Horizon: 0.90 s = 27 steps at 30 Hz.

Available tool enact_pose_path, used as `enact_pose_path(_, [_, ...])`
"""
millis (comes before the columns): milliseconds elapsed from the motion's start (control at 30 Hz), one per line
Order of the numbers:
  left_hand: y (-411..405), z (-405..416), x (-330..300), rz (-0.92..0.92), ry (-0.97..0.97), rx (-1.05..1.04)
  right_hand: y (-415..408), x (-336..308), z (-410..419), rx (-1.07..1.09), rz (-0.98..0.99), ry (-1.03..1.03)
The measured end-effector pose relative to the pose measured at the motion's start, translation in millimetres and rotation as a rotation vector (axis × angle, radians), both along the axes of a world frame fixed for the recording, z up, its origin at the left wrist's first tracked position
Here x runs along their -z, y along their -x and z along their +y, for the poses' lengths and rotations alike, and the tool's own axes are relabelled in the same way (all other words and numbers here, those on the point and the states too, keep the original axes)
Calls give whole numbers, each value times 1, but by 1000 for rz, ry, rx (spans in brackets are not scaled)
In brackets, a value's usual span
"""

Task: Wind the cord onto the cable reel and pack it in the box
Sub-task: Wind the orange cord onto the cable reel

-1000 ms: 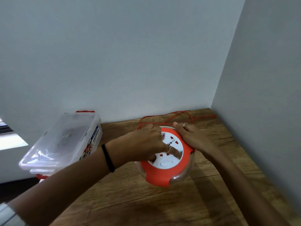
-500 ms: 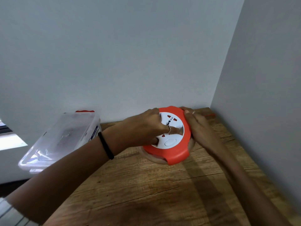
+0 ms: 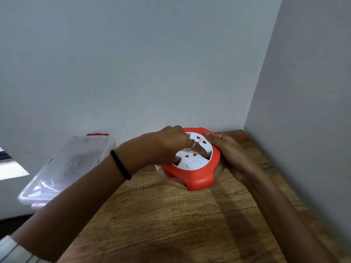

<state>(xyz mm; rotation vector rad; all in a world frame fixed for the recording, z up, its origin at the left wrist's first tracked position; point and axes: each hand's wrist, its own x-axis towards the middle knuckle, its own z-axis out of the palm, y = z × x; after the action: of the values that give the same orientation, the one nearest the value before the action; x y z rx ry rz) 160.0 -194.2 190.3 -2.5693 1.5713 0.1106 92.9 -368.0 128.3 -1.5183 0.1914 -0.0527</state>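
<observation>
1. the cable reel (image 3: 191, 164) sits tilted on the wooden table (image 3: 171, 224), near the back right corner, with its red rim and white socket face turned up toward the camera.
2. the left hand (image 3: 165, 147) reaches over the top, fingers curled down into the white centre, so it grips the hub; judging by the pose, this is the winding hand.
3. the right hand (image 3: 229, 154) lies against the reel's right side with fingers mostly straight, pressing on the rim rather than clamped round it; it seems to be steadying the body.
4. only a short bit of red cord (image 3: 243, 138) shows on the table behind the right hand, so winding looks close to done, though how much is left behind the reel is hidden.
5. to do this step well: keep the rim pinned firmly with the right hand so only the hub turns, turn in even strokes, and let the last of the cord feed in without a kink or a loop catching on the edge.
6. the clear plastic box (image 3: 66, 166) stands to the left, well apart from the reel, lid on; it will need opening before packing.
7. the table is rough-grained brown wood, pushed into a corner of plain grey walls (image 3: 152, 63).
</observation>
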Motion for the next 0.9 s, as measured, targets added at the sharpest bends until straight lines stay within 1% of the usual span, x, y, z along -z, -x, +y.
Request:
enact_pose_path(67, [-2,11,0,114,95,-66,5,3,7,45,-39,-66])
enact_pose_path(100, [-1,18,0,166,168,-68,9,2,11,58,-55,-79])
enact_pose_path(167, [6,30,-3,246,269,-25,14,3,17,90,-74,-80])
enact_pose_path(200, [11,33,-6,265,271,-2,16,4,19,98,-70,-78])
enact_pose_path(333, [16,31,-22,298,109,6,22,5,23,84,-35,-127])
enact_pose_path(433, [10,23,-29,232,2,-42,24,4,26,92,-36,-192])
enact_pose_path(533, [11,11,-34,195,-103,-6,27,3,23,121,-39,-235])
enact_pose_path(633, [12,6,-45,243,-161,74,28,5,24,148,-32,-267])
enact_pose_path(700, [9,6,-50,277,-206,62,28,4,27,167,-29,-287])
enact_pose_path(800, [3,3,-54,389,-320,41,28,6,27,180,-62,-234])
enact_pose_path(833, [1,3,-56,417,-310,48,28,6,26,183,-69,-220])
enact_pose_path(867, [-1,6,-59,430,-256,55,28,6,25,190,-73,-224])
enact_pose_path(900, [-3,10,-61,438,-152,62,28,7,25,201,-78,-241])
